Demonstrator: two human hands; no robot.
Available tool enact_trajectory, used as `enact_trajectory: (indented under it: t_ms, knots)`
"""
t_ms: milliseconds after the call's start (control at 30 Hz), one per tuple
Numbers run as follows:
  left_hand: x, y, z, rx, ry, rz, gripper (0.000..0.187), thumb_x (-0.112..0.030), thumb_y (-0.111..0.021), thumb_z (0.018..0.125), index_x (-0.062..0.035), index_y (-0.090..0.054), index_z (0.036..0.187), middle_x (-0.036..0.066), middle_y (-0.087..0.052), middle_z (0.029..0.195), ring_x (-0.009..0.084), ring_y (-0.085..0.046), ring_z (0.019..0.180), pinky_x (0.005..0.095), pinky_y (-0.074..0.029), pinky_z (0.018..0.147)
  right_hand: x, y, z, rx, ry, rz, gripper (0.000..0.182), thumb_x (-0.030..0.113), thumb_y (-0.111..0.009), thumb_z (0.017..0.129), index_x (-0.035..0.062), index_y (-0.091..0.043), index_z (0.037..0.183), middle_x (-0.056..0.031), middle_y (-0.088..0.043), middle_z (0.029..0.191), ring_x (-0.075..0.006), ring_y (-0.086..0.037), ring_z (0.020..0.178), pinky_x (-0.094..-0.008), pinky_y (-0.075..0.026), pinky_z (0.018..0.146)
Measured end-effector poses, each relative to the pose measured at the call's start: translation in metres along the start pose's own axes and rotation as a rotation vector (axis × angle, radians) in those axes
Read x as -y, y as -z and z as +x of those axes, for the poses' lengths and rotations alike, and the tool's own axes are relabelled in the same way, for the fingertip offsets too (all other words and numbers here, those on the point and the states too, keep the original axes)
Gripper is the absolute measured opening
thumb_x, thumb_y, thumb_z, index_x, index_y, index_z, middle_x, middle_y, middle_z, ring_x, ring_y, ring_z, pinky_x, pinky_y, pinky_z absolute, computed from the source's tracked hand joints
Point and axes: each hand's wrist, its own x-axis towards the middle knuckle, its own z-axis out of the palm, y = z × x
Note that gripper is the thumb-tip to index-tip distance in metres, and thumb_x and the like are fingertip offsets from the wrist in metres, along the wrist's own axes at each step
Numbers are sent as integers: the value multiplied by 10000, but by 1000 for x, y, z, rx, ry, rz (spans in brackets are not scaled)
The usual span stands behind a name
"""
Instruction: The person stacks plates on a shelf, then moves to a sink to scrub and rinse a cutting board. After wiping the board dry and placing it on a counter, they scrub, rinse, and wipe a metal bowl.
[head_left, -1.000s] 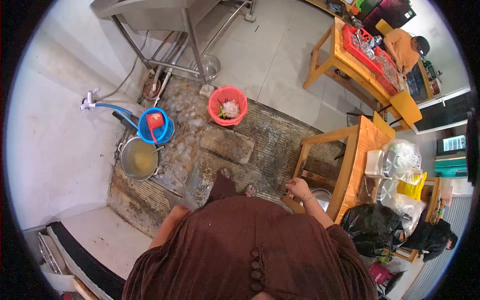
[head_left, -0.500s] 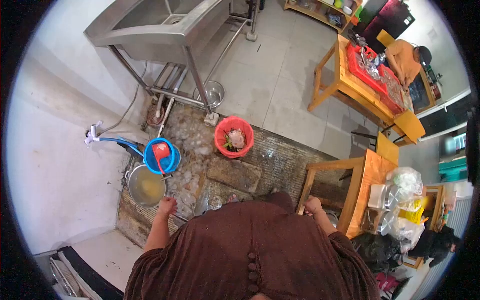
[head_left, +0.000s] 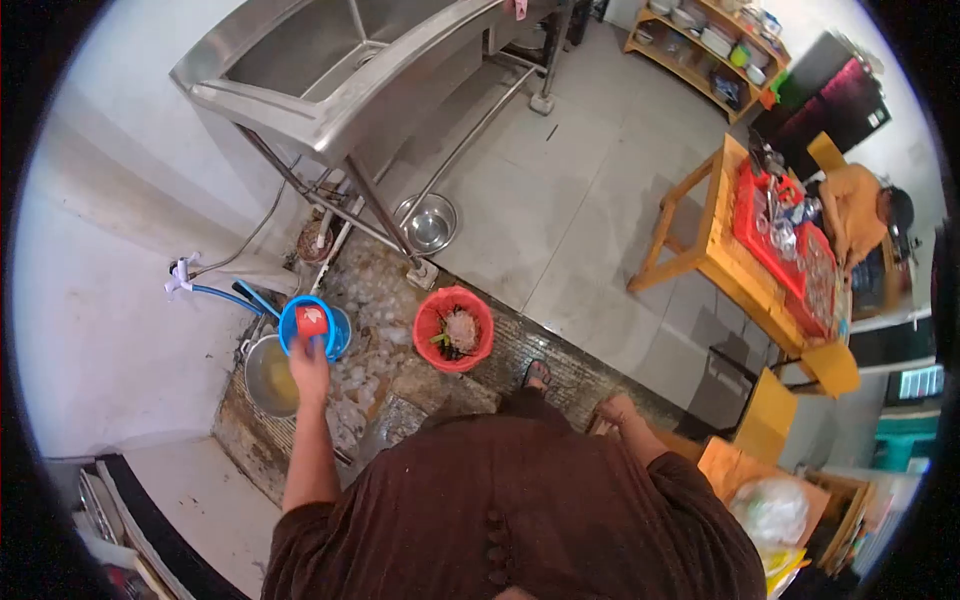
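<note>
My left hand (head_left: 308, 362) reaches over the rim of a blue bucket (head_left: 337, 328), at the handle of a red dipper (head_left: 312, 319); motion blur hides its fingers, so its grip cannot be made out. A metal pot (head_left: 270, 375) with cloudy yellowish liquid stands just left of the hand. My right hand (head_left: 618, 408) hangs at my right side near a wooden table, its fingers curled, and whether it holds anything is too small to tell. Between the hands, farther forward, a red basket (head_left: 427, 328) holds food scraps.
A steel sink (head_left: 330, 105) stands ahead on the left, a metal bowl (head_left: 428, 224) beneath it. A wall tap (head_left: 181, 276) feeds a blue hose. At the right, a person (head_left: 855, 210) sits by a wooden table (head_left: 700, 235) with red trays. Wet stone covers the floor near my sandalled foot (head_left: 537, 376).
My left hand has moved forward from beside the pot to the dipper in the blue bucket. My view has shifted, and a sandalled foot now shows ahead of me.
</note>
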Motion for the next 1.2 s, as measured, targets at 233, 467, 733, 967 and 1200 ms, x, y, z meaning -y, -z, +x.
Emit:
enact_trajectory:
  t_ms: [233,467,733,967,1200]
  knots:
    - [-282,-46,173,-389,-634,428,488,-375,-567,816,-33,-504,1158,224,-396,1266,386,-351,1187,465,-248,998,-6,146,63,-259,93,284,211,184,-581,745,-23,-620,759,-112,-604,599,-193,-574,468,-312,-471,422]
    - [-323,-88,236,68,78,783,707,-637,-235,838,-123,-443,1277,155,-272,1399,380,-192,1302,551,-124,1033,-32,169,56,-126,7,693,186,138,-570,743,-22,-595,832,-92,-590,622,-159,-561,466,-278,-465,408]
    - [-319,-95,231,-40,84,876,683,-621,-217,850,-138,-440,1279,168,-289,1387,396,-183,1301,565,-133,1025,-23,166,18,151,-72,728,213,162,-581,775,-34,-613,853,-103,-612,651,-190,-589,519,-302,-469,465]
    - [-315,-100,228,-151,8,954,627,-591,-266,862,-160,-433,1286,180,-288,1385,400,-190,1297,564,-150,1023,-16,223,58,86,3,686,235,160,-577,796,-13,-568,955,-111,-616,753,-191,-604,592,-310,-512,513]
    - [-319,-104,223,-231,-19,1030,522,-496,-350,882,-150,-474,1252,176,-306,1376,399,-214,1286,533,-167,1028,23,290,118,180,-62,757,209,177,-573,799,-1,-570,910,-89,-593,692,-188,-592,551,-315,-492,464]
